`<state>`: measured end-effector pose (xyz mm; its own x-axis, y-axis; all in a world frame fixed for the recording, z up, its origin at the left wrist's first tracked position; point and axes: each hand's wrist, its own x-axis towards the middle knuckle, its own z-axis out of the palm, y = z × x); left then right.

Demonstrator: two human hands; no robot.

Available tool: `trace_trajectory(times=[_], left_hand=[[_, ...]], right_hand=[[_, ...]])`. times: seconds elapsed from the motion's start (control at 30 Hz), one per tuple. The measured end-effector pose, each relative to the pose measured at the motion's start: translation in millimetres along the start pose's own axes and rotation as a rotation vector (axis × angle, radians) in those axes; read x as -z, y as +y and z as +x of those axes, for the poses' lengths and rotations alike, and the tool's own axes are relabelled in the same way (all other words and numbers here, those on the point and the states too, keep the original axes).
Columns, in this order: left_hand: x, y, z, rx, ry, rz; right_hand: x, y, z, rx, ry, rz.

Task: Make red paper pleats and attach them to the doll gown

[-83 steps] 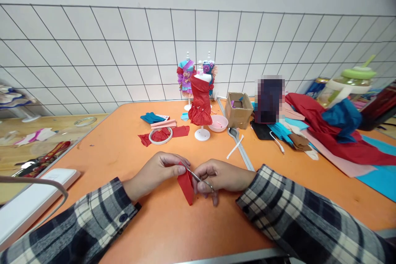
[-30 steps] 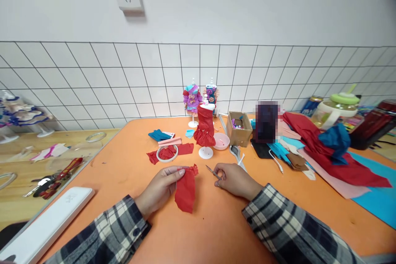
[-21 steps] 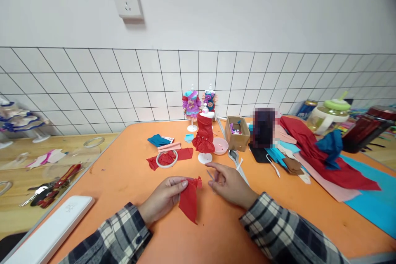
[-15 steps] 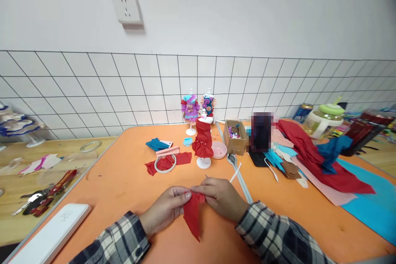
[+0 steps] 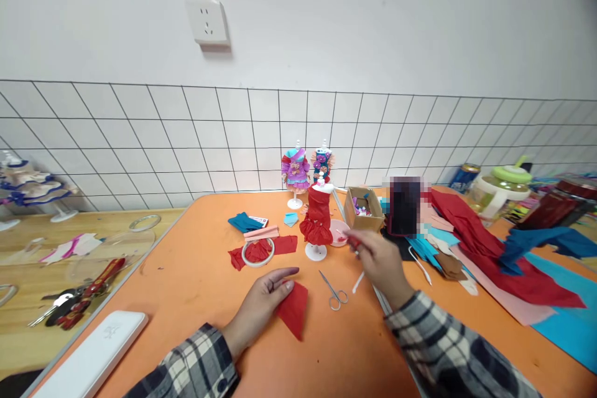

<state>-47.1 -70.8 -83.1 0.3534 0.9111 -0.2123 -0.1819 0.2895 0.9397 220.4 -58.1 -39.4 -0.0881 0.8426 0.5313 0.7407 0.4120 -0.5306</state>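
L hand (image 5: 261,308) has the red cloth (image 5: 295,313) pinched btwn thumb & fingers, rest of the fingers partly spread; cloth hangs in a pointed flap above the orange table (image 5: 196,286), approx. centre front. R hand (image 5: 386,268) is up & fwd, right beside the pink bowl (image 5: 336,226), fingers curled in w/ tips bunched; a bit of red shows at the tips, but it's blurred, so can't tell if it's gripped. Scissors (image 5: 332,288) lie on the table btwn the two hands, touched by neither, tips pointing away, loops twd the person. Just beyond: a mini dress form (image 5: 318,214) in a red dress, upright on its round white base, w/ the bowl close on its R side. Cardboard box (image 5: 366,222) w/ small colored bits inside stands behind the bowl. To the form's L, a white hoop (image 5: 243,255) lies flat on red fabric (image 5: 285,244), w/ a pink strip (image 5: 261,233) & folded blue fabric (image 5: 244,222) farther back. Thin white strip (image 5: 358,283) lies R of the scissors, nr the R wrist.
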Motion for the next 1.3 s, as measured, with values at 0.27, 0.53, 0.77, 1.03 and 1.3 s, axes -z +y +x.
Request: trace_trajectory(times=[0.27,0.53,0.77,1.03,1.3], left_hand=[[12.0,-8.9,9.6,-0.166,-0.001,0.369],[23.0,-4.7,13.8,-0.2,0.128,0.475],[11.8,-10.6,24.7,-0.257,0.157,0.507],[24.8,-10.1,24.7,-0.415,0.226,0.743],[9.0,14.3,-13.0,-0.823,-0.304,1.385]], right_hand=[[27.7,45.6,79.2,-0.227,-0.182,-0.636],[27.9,55.1,51.3,-0.136,0.134,-0.531],[-42.1,-22.0,-34.2,0.499,-0.402,-0.098],[-66.3,-47.7,-51.0,0.418,-0.649,-0.141],[-56.5,-26.4,-47.7,0.461,-0.625,-0.158]])
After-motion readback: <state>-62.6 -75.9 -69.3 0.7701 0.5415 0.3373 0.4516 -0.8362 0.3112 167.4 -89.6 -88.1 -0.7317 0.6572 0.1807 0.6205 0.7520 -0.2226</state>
